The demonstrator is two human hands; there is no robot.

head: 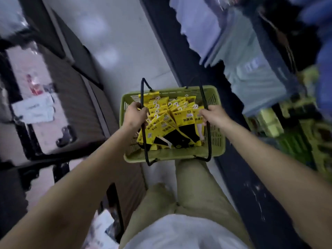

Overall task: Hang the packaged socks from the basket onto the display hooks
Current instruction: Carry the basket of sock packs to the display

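Note:
A green plastic basket [218,139] sits low in front of my legs, over the pale floor. It is filled with several yellow-and-black sock packages [172,126], each with a small white hanger hook. The basket has two black wire handles. My left hand [134,115] is closed around the left handle [143,97]. My right hand [214,115] is closed around the right handle [208,139]. No display hooks are clearly visible; the frame is blurred by motion.
Grey suitcases [71,112] and dark boxes stand along the left. Shelving with folded pale garments [255,72] and green goods [296,137] runs along the right. A narrow strip of pale floor [115,42] stretches ahead between them. My khaki trousers [194,191] show below the basket.

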